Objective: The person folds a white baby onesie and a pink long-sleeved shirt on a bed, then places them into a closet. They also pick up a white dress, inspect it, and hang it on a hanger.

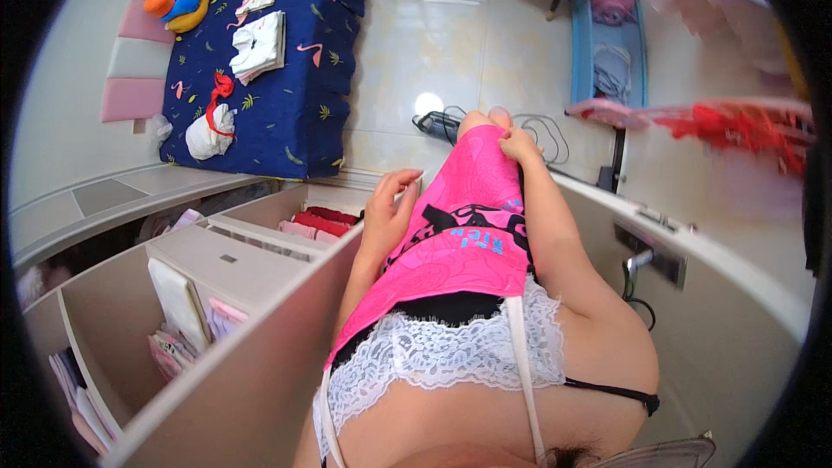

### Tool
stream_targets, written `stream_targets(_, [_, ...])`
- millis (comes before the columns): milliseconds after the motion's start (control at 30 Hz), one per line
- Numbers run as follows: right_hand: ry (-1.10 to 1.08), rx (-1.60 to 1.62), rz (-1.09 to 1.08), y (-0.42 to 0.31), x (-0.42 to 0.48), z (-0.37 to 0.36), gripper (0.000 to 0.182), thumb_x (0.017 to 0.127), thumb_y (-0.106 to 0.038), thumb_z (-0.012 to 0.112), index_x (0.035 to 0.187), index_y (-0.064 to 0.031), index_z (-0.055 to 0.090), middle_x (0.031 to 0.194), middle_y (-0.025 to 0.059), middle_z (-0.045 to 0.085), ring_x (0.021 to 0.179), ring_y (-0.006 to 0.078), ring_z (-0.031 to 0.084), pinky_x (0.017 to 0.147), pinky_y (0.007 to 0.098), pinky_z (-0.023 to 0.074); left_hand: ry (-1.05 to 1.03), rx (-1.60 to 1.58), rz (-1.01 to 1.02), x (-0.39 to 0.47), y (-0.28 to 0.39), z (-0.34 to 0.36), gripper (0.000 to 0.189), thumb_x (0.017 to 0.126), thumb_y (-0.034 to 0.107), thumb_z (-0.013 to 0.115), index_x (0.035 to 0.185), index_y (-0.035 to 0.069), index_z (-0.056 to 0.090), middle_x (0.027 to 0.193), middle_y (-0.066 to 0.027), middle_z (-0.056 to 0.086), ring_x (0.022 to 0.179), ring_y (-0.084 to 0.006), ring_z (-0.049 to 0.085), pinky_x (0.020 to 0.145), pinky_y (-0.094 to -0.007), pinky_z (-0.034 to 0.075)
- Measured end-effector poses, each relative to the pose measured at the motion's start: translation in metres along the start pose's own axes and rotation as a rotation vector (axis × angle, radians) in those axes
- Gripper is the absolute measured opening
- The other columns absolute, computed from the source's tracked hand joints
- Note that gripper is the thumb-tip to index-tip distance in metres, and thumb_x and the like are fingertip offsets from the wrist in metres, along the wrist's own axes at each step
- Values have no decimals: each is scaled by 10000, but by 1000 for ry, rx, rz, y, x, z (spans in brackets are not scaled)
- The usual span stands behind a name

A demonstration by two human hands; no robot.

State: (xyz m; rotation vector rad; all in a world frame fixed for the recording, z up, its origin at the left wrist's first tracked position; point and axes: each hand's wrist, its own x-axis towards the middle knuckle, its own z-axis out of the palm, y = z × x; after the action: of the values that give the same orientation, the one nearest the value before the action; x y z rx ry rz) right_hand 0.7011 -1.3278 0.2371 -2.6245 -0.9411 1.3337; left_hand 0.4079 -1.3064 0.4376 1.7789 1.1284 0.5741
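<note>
My left hand (pixel 389 209) hovers beside the left edge of a bright pink apron (pixel 478 169), near the cabinet side panel (pixel 260 331). Its fingers are loosely bent, the thumb stands apart, and nothing is in it. At the apron's right edge, over my lap, lies my right hand (pixel 520 145) with curled fingers. It touches the apron, but whether it pinches the cloth cannot be seen. To my left, cabinet compartments hold folded red and pink clothes (pixel 322 223), a white folded item (pixel 179 302) and several folded garments (pixel 172 354).
A bed with a dark blue patterned cover (pixel 318 84) bears stacked folded white clothes (pixel 259 45), a white bundle tied in red (pixel 211 132) and a plush toy (pixel 179 3). A black corded appliance (pixel 439 125) lies on the floor. An open cabinet door (pixel 708 260) stands at right, near a blue bin (pixel 585 58).
</note>
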Motion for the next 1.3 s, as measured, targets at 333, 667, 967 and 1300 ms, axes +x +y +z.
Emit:
stream_targets(333, [95,194,-206,-51,220,-110,311,784,-289,615,990,-69,693,956,175,690,924,290,665,821,372,510,397,-325,-426,184,-97,-18,196,959,80,520,1132,31,599,1046,-53,634,981,-122,586,863,-259,459])
stream_targets(667, [206,348,221,-14,205,-202,292,791,-268,603,1015,-99,681,994,142,681,931,316,647,817,412,504,-189,-63,-264,439,-79,-54,263,979,149,514,1189,4,577,1138,-70,603,1051,-150,569,931,-262,427])
stream_targets(967, [194,408,-62,-110,242,-160,297,764,-221,579,1028,-119,672,1013,138,679,971,304,640,808,409,505,-484,-60,-180,492,-72,-78,260,978,128,517,1205,5,552,1097,-79,616,667,-56,572,496,-191,429])
stream_targets(1300, [-136,-207,-606,-158,260,-181,285,834,-294,529,996,-100,662,911,187,664,870,384,627,759,480,505,-239,80,-43,540,-33,-136,242,958,114,523,1175,32,594,1037,-59,628,912,-123,599,817,-260,475])
